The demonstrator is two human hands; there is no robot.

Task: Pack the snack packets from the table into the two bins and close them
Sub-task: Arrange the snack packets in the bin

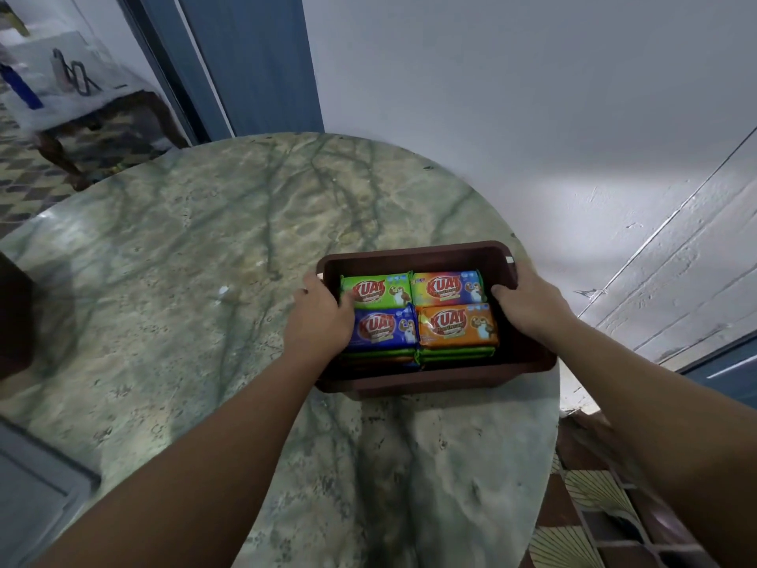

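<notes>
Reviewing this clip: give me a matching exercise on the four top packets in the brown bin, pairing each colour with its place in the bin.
Things:
1. green packet
2. rainbow packet
3. blue packet
4. orange packet

Places in the brown bin:
A. near row, by the right hand
B. far row, by the left hand
C. near row, by the left hand
D. far row, by the right hand

Pairs: 1-B, 2-D, 3-C, 4-A
</notes>
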